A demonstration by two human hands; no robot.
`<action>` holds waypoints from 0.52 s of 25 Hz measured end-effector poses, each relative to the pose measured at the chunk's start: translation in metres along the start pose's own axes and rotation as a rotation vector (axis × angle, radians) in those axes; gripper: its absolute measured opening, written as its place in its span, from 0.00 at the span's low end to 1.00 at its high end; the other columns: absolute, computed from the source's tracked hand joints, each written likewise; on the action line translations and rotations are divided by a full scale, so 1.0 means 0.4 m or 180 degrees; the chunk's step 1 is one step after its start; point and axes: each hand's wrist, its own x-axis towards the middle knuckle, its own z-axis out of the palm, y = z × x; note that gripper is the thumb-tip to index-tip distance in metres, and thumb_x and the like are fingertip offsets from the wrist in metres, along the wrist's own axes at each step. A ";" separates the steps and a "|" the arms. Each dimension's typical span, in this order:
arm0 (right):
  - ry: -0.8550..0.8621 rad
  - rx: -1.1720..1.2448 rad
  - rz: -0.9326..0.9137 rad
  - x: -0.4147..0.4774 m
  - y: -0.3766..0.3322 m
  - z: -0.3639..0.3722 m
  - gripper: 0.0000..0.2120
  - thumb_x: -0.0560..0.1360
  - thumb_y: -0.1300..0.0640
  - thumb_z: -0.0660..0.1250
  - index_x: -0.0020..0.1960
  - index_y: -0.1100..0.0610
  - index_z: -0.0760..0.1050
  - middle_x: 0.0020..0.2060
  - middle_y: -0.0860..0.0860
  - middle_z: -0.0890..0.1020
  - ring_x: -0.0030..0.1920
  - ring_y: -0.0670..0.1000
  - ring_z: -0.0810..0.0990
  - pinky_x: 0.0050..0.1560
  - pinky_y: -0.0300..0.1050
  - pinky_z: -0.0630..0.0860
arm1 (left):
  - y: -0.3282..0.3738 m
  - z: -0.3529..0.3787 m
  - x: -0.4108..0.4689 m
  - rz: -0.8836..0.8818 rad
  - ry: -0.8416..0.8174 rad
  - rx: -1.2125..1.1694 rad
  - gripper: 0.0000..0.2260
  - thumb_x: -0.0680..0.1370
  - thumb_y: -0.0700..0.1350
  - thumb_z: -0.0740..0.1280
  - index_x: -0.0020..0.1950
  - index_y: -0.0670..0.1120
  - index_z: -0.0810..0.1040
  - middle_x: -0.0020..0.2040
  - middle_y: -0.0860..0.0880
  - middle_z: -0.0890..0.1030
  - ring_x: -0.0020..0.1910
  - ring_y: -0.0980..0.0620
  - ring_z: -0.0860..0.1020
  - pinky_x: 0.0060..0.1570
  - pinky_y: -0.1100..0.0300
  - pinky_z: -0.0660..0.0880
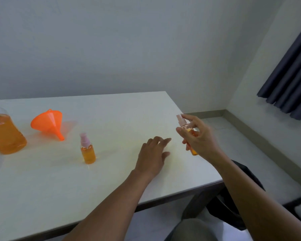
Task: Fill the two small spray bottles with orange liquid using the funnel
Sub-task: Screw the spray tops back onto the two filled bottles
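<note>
Left hand (153,153) lies open on the tabletop (94,180). Right hand (202,142) fingers (191,118) hold a filled spray bottle (185,126) near the edge; if it slips, it may fall.

jug (5,134) cropped left, held bottle (185,126) half-hidden

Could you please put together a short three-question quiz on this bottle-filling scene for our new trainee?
1. True or false: the orange funnel sits in the neck of the standing spray bottle.
2. Which hand grips the second spray bottle? A) left hand B) right hand C) neither
3. Fill in: the large jar at the left of the table holds ____ liquid.

Key:
1. False: the funnel lies on its side on the table.
2. B: the left hand is open and holds nothing.
3. Orange.
</note>
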 end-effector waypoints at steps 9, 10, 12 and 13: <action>-0.0160 0.0307 -0.0047 -0.023 0.030 0.018 0.29 0.68 0.45 0.78 0.68 0.46 0.77 0.52 0.45 0.82 0.40 0.52 0.86 0.36 0.47 0.85 | -0.028 -0.071 0.016 -0.1228 0.0585 -0.2443 0.06 0.80 0.41 0.67 0.56 0.46 0.80 0.44 0.49 0.84 0.40 0.55 0.85 0.42 0.66 0.76; -0.0163 0.0284 -0.0122 -0.025 0.027 0.025 0.30 0.67 0.44 0.78 0.67 0.46 0.78 0.52 0.46 0.82 0.41 0.52 0.87 0.36 0.46 0.85 | -0.030 -0.097 0.009 -0.1369 0.0645 -0.2845 0.07 0.80 0.41 0.67 0.58 0.47 0.79 0.45 0.49 0.83 0.40 0.55 0.86 0.43 0.67 0.76; -0.0220 0.0248 -0.0250 -0.032 0.014 0.043 0.28 0.66 0.44 0.79 0.64 0.46 0.79 0.53 0.45 0.83 0.43 0.52 0.86 0.37 0.45 0.85 | -0.034 -0.146 -0.002 -0.1493 0.0678 -0.3426 0.10 0.80 0.41 0.67 0.61 0.47 0.78 0.48 0.48 0.83 0.45 0.53 0.86 0.49 0.65 0.77; -0.0261 0.0247 -0.0307 -0.036 0.004 0.052 0.27 0.66 0.45 0.79 0.63 0.46 0.80 0.54 0.44 0.83 0.44 0.51 0.86 0.38 0.45 0.85 | -0.038 -0.167 -0.008 -0.1481 0.0701 -0.3457 0.10 0.80 0.42 0.68 0.61 0.47 0.79 0.49 0.49 0.84 0.46 0.52 0.86 0.51 0.62 0.77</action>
